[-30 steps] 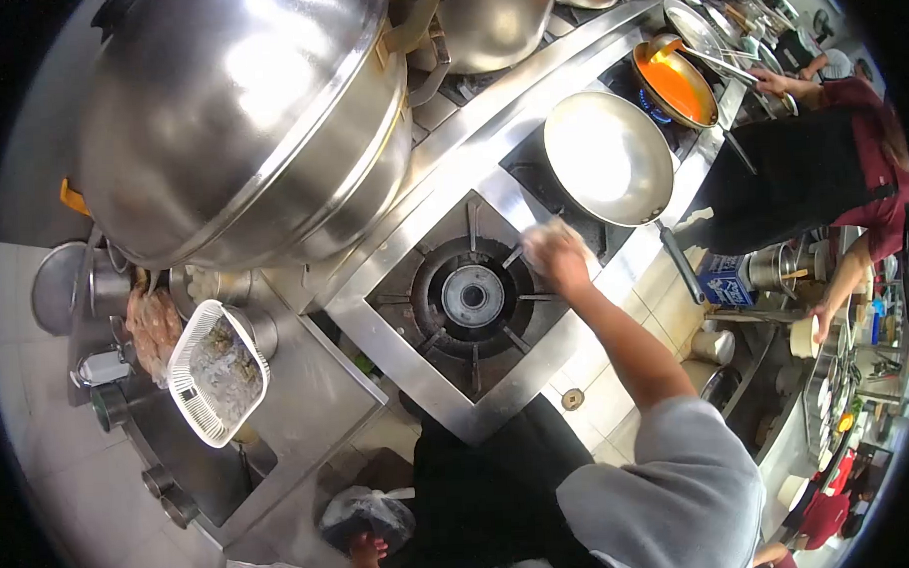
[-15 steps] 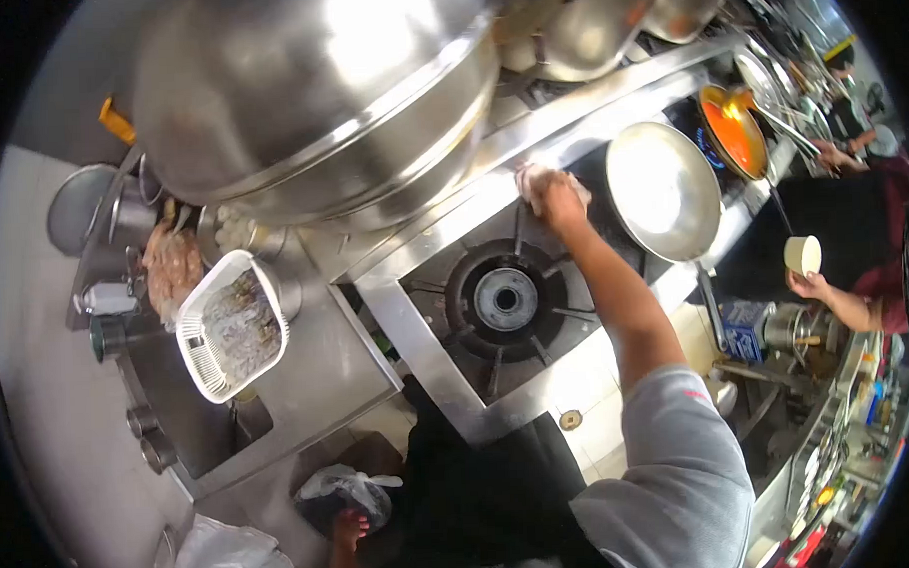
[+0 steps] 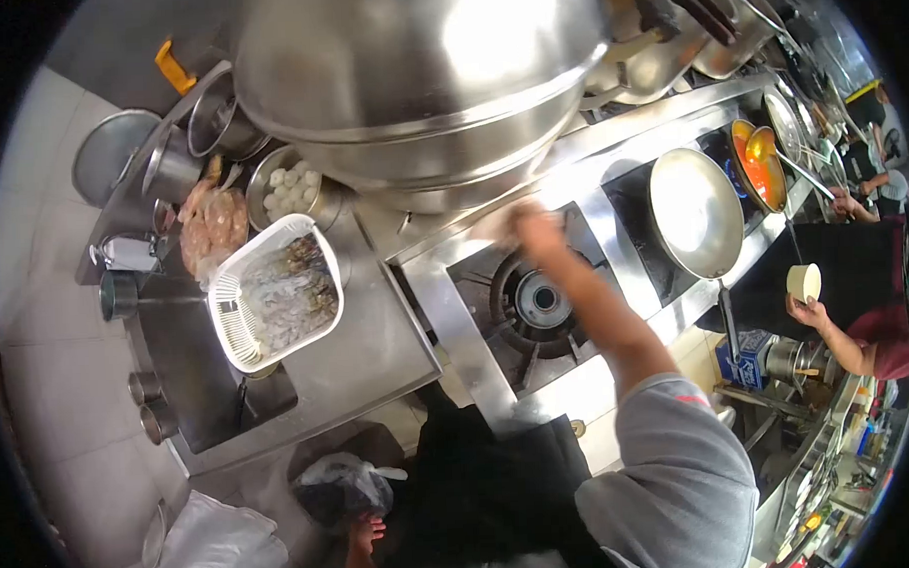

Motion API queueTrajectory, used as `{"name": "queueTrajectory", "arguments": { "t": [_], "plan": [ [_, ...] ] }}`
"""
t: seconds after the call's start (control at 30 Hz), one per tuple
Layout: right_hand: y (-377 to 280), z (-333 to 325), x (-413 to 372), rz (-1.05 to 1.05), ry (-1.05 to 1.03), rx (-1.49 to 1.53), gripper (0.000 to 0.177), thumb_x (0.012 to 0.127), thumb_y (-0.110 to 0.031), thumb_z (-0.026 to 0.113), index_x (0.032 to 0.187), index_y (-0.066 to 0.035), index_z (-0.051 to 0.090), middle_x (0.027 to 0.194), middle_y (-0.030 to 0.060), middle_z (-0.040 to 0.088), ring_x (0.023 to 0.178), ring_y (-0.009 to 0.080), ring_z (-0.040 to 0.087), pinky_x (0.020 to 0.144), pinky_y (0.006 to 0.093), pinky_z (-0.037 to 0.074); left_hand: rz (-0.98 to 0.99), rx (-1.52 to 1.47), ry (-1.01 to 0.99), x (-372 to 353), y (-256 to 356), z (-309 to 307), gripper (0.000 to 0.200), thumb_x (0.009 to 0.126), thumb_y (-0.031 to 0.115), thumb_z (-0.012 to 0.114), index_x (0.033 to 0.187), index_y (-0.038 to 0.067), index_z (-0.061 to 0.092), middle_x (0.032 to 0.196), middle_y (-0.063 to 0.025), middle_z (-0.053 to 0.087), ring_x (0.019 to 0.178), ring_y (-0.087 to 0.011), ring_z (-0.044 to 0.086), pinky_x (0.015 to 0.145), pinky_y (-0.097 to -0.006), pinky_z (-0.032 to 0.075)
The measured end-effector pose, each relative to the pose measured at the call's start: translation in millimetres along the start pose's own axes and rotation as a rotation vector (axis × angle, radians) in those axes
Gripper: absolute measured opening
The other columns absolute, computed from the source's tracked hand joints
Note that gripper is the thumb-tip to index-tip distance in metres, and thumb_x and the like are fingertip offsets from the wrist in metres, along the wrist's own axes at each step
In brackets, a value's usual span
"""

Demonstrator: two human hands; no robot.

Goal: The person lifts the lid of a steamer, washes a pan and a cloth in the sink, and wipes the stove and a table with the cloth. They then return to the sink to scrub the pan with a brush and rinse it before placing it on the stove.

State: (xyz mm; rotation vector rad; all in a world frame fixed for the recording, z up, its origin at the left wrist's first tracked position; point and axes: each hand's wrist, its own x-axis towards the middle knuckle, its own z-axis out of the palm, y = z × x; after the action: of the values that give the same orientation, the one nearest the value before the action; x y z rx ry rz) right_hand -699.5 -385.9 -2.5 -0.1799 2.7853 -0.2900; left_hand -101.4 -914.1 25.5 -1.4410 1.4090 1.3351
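My right hand (image 3: pixel 536 228), smeared by motion, is over the back left edge of the stove (image 3: pixel 569 395). It grips a pale cloth (image 3: pixel 495 226), also blurred, against the metal surface. Just in front of that hand lies a bare gas burner (image 3: pixel 543 299) with its pot supports. My left hand (image 3: pixel 366 530) hangs low at my side, its fingers loosely apart and nothing visible in them. Beside it is a bin lined with a clear plastic bag (image 3: pixel 346 483).
A large steamer pot (image 3: pixel 417 75) stands behind the burner. Left are a white basket (image 3: pixel 231 327) of shrimp, a bowl of white balls (image 3: pixel 291 188) and raw poultry (image 3: pixel 212 227). Right are a frying pan (image 3: pixel 697 215), a pan of orange sauce (image 3: pixel 756 173) and a co-worker holding a cup (image 3: pixel 804 281).
My right hand has swept left with the cloth along the back of the stove. The view has shifted, and a ladle now shows in the orange sauce.
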Motion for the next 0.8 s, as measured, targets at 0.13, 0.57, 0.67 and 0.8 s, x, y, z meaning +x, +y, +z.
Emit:
{"name": "queueTrajectory", "arguments": {
  "t": [0.13,0.57,0.67,0.8],
  "plan": [
    [37.5,-38.9,1.0,0.068,0.313,0.319,0.015,0.084,-0.009,0.05,0.093,-0.001,0.059,0.084,0.0163,0.063,0.077,0.0306,0.062,0.07,0.0415,0.049,-0.077,-0.508,-0.326,28.3,-39.3,-46.4,0.039,0.091,0.033,0.054,0.12,0.008,0.051,0.096,-0.0122,0.064,0.074,-0.023,0.065,0.055,-0.0364,0.052],
    [-153.0,33.1,-223.9,-0.272,-0.088,0.636,0.023,0.089,-0.016,0.048,0.107,-0.005,0.057,0.109,0.0217,0.052,0.097,0.0399,0.055,0.087,0.0469,0.044,0.112,-0.097,-0.064,9.0,30.9,-31.6,0.035,0.092,0.026,0.047,0.114,0.0,0.054,0.091,-0.0127,0.066,0.07,-0.0214,0.065,0.05,-0.0323,0.052],
    [-144.5,67.4,-263.8,-0.519,-0.063,0.379,0.031,0.091,-0.017,0.047,0.12,-0.013,0.054,0.117,0.0159,0.052,0.117,0.0328,0.047,0.096,0.0437,0.041,-0.036,-0.347,-0.254,46.1,4.8,-51.4,0.034,0.092,0.024,0.046,0.113,0.0,0.054,0.09,-0.0135,0.066,0.068,-0.021,0.065,0.05,-0.0318,0.052],
    [-176.2,43.3,-154.8,-0.243,0.06,0.674,0.026,0.084,-0.012,0.05,0.107,-0.006,0.058,0.108,0.0178,0.053,0.103,0.0339,0.05,0.09,0.0426,0.041,-0.015,-0.411,-0.456,44.5,5.4,-49.0,0.037,0.093,0.028,0.043,0.113,0.0,0.054,0.088,-0.0138,0.065,0.068,-0.0215,0.065,0.05,-0.0319,0.052]
  ]
}}
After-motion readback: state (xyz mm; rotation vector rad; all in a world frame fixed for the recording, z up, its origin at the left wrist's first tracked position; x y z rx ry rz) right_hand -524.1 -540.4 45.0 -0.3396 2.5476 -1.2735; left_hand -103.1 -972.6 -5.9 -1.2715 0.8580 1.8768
